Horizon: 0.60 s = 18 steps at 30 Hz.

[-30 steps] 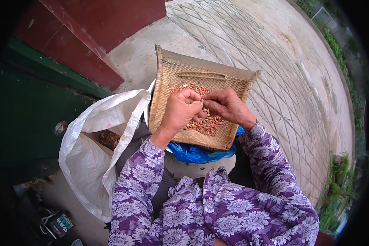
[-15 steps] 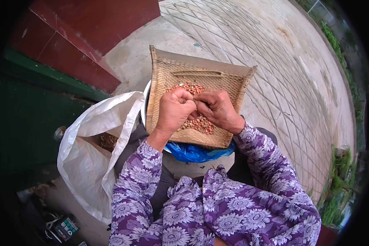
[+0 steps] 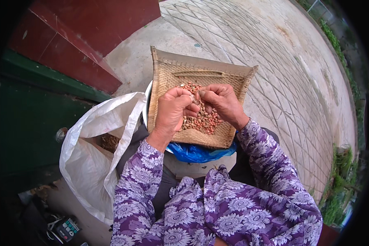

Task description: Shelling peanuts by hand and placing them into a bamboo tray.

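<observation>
A woven scoop-shaped basket (image 3: 162, 84) lies across my lap, with reddish peanut kernels and tan peanuts (image 3: 207, 122) heaped in its middle. Over the heap, my left hand (image 3: 172, 108) pinches an opened, pale peanut shell (image 3: 194, 99) between thumb and fingers. My right hand (image 3: 223, 102) meets it fingertip to fingertip, thumb and forefinger closed on the same peanut, where a bit of reddish kernel shows. The palms hide part of the heap. Toward the basket's far side lies a folded strip (image 3: 199, 74), probably bamboo.
A white woven sack (image 3: 84, 168) stands open at my left, brown husk-like bits (image 3: 110, 142) inside. Under the basket show a white basin's rim (image 3: 146, 104) and a blue plastic bag (image 3: 201, 153). A green door (image 3: 33, 119) and dark red wall (image 3: 78, 49) rise at left; concrete (image 3: 274, 82) spreads right.
My fingertips have parted slightly, and a pale split shell now shows between them. My right hand has shifted a little right, uncovering more of the heap.
</observation>
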Each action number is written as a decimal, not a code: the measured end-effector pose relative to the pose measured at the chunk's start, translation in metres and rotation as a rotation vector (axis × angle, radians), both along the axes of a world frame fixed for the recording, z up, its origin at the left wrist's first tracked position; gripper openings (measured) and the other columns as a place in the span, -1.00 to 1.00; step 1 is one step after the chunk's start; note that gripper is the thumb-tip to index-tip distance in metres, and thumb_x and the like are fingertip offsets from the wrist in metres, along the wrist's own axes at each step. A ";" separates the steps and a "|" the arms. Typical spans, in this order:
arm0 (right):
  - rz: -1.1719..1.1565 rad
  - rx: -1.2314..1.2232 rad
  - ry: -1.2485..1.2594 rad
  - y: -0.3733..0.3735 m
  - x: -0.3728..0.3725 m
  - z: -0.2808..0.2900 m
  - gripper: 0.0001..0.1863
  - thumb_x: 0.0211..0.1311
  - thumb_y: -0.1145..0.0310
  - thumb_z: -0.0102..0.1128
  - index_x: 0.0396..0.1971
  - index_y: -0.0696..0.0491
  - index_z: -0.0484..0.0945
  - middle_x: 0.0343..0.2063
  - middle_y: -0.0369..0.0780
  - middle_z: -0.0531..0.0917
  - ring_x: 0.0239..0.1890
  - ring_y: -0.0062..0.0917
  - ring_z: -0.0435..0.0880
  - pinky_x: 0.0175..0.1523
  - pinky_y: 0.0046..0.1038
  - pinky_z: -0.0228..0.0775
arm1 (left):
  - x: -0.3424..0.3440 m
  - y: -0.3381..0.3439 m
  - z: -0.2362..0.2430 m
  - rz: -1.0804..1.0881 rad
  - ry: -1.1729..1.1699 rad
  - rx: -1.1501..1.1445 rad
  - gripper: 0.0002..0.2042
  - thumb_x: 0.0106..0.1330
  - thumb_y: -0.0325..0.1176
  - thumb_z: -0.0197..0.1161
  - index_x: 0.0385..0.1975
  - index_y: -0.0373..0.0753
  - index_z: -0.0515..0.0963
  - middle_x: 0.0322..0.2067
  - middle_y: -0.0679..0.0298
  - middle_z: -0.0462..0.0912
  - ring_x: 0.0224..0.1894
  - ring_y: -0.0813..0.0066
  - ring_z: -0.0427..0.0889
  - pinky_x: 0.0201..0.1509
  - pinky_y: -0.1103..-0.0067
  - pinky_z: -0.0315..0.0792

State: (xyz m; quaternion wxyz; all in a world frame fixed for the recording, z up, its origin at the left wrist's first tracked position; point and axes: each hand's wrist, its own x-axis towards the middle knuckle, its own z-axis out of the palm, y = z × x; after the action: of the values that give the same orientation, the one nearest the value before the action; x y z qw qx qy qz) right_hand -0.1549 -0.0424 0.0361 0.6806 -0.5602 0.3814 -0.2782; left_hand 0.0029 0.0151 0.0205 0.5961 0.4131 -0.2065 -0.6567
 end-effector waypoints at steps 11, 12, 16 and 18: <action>-0.026 -0.921 0.430 -0.011 -0.010 -0.011 -0.89 -0.07 0.44 0.12 -0.60 0.18 0.51 -0.79 -0.18 0.40 -0.72 -0.65 0.41 -0.59 -0.52 0.24 | 0.009 -0.005 -0.001 0.084 -0.148 -0.017 -0.97 0.13 -0.54 0.09 -0.45 -0.30 0.41 -0.56 0.19 0.58 -0.65 0.58 0.56 -0.65 0.73 0.41; -0.020 -0.753 0.376 -0.010 -0.010 -0.008 -0.90 -0.09 0.46 0.10 -0.61 0.19 0.50 -0.79 -0.14 0.37 -0.71 -0.63 0.41 -0.57 -0.50 0.25 | 0.008 -0.005 -0.001 0.085 -0.145 -0.012 -0.97 0.13 -0.54 0.09 -0.45 -0.30 0.41 -0.56 0.19 0.58 -0.65 0.58 0.56 -0.65 0.73 0.41; 0.031 0.043 0.021 -0.018 -0.010 -0.003 -0.87 0.02 0.43 0.05 -0.60 0.15 0.50 -0.75 -0.32 0.47 -0.68 -0.63 0.45 -0.53 -0.61 0.31 | 0.005 -0.003 0.003 0.083 -0.267 -0.076 -0.95 0.12 -0.56 0.12 -0.43 -0.33 0.43 -0.58 0.24 0.57 -0.65 0.63 0.54 -0.63 0.76 0.41; 0.038 0.208 -0.106 -0.016 -0.003 -0.009 -0.82 0.14 0.32 0.07 -0.49 0.13 0.51 -0.63 -0.34 0.53 -0.64 -0.67 0.48 -0.52 -0.68 0.35 | -0.003 -0.003 0.005 0.033 -0.499 -0.149 -0.96 0.12 -0.54 0.14 -0.45 -0.33 0.45 -0.61 0.29 0.55 -0.64 0.66 0.52 -0.61 0.77 0.41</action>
State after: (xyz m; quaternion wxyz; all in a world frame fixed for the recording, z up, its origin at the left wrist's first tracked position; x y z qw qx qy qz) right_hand -0.1579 -0.0581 0.0267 0.7595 -0.4783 0.3609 -0.2534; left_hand 0.0003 0.0124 0.0253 0.5663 0.5204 -0.3883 -0.5077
